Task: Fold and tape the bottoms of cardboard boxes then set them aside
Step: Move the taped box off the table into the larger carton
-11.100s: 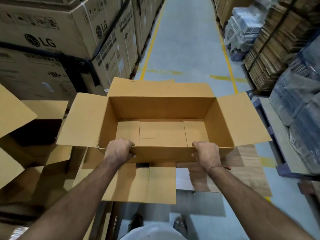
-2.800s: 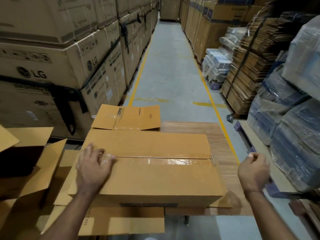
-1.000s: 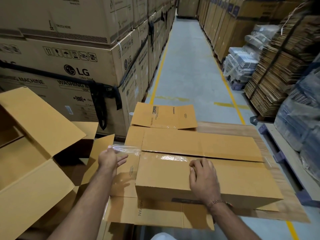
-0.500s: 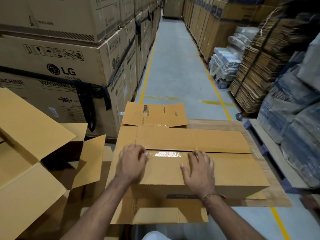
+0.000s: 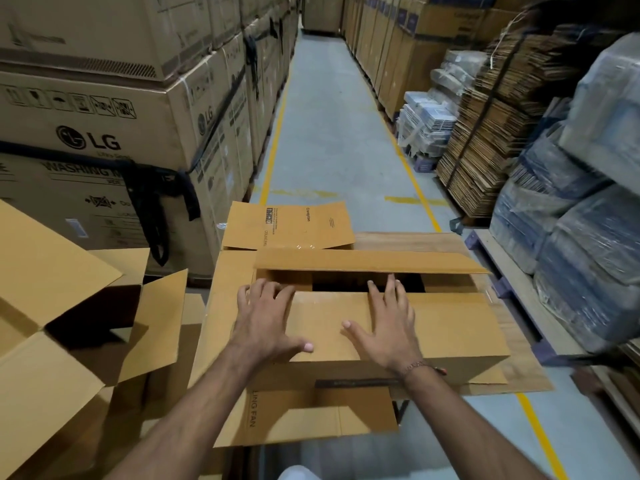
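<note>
A brown cardboard box lies on a wooden table in front of me, its bottom turned up. My left hand and my right hand both press flat on the near long flap, fingers straight and spread, fingertips at its far edge. The far long flap sits slightly higher. A dark gap shows between the two flaps. More flaps of the box hang down at the table's front edge. No tape roll is in view.
Several open cardboard boxes stand at my left. A flat printed carton lies behind the box. Stacked LG cartons line the left, bundled flat cardboard and wrapped bales the right. A grey aisle runs ahead.
Half a second ago the seam between the long flaps looked closed under shiny tape; now a dark gap is open there. Both hands have spread flat on the near flap.
</note>
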A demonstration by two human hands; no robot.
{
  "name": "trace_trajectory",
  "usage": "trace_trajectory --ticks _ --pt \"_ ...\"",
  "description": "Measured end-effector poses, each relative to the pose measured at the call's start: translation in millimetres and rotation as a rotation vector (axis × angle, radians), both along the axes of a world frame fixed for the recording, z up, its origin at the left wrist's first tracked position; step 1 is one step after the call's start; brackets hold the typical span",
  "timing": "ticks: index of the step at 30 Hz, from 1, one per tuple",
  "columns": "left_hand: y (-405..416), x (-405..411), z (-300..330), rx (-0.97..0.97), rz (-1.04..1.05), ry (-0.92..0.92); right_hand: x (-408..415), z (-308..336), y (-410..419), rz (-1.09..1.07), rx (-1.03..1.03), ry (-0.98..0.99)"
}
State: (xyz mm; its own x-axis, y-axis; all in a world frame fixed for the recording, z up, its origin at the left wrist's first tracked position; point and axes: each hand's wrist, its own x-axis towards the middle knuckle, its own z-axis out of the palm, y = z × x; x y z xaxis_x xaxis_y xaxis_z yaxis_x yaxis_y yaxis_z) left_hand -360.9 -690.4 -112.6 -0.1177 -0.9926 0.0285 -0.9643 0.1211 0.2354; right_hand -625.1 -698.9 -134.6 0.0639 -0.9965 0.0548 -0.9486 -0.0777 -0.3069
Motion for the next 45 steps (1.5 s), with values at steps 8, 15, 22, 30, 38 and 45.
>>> trace_trajectory --ticks 8,15,22,30,38,45 --pt "13.4 -32.6 33.7 -0.137 0.116 -0.143 -65.1 67.5 -9.5 0.167 -0.021 0.244" --pt "71.9 -52.8 29.3 -0.414 0.217 -0.148 -76.1 60.8 36.7 0.159 -0.392 0.029" --pt "143.9 -68.4 -10.6 -0.725 0.286 -0.082 -89.5 20.9 109.8 0.227 -0.789 0.026" --pt "212.0 -94.6 -52.9 -0.304 0.284 0.195 -97.3 -49.4 168.9 0.260 -0.113 0.157" --pt "131.3 -95.6 -27.6 0.064 0.199 -0.206 -107.3 -19.6 104.9 0.052 0.045 0.038" --pt "98.2 -94.1 -17.7 0.148 0.175 -0.278 -109.1 -2.8 74.8 0.072 0.071 0.120"
